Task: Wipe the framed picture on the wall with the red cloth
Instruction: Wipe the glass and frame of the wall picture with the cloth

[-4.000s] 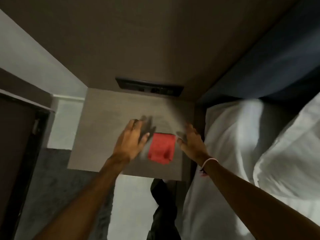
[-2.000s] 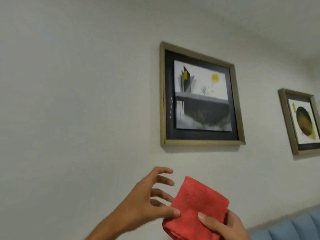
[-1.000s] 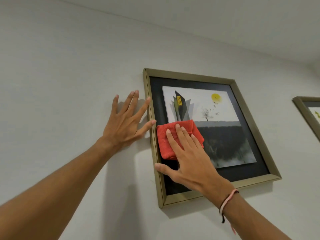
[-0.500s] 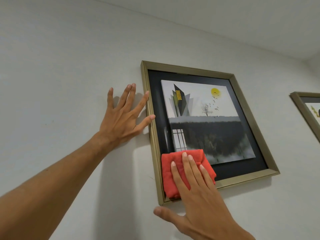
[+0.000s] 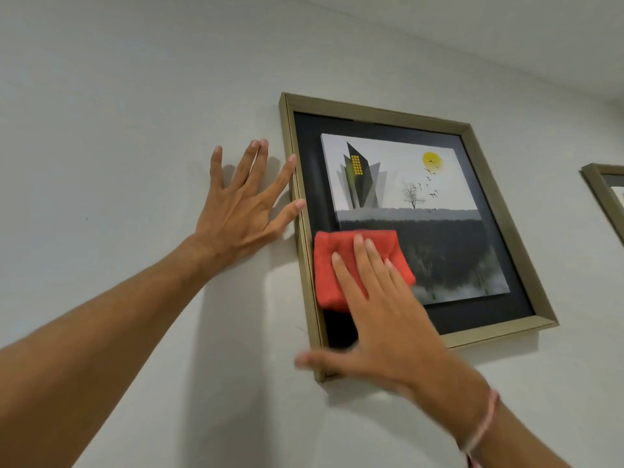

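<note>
Gold-framed glazed landscape picture [image 5: 422, 184] is getting wiped: flat right hand [image 5: 381, 319] pressing folded red cloth [image 5: 341, 265] at seven o'clock, open left hand [image 5: 243, 211] bracing at nine.

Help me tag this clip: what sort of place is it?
Probably a room indoors, though which kind is unclear: a plain wall, a framed picture and a second frame beside it.

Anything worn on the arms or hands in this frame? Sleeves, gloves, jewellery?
Both forearms are bare: no sleeves in view and no gloves. The left hand shows no rings or bands. The right hand shows no rings either; at its wrist is a thin pink cord bracelet, with a darker strand beside it near the lower end. No watch is visible on either wrist.
</note>
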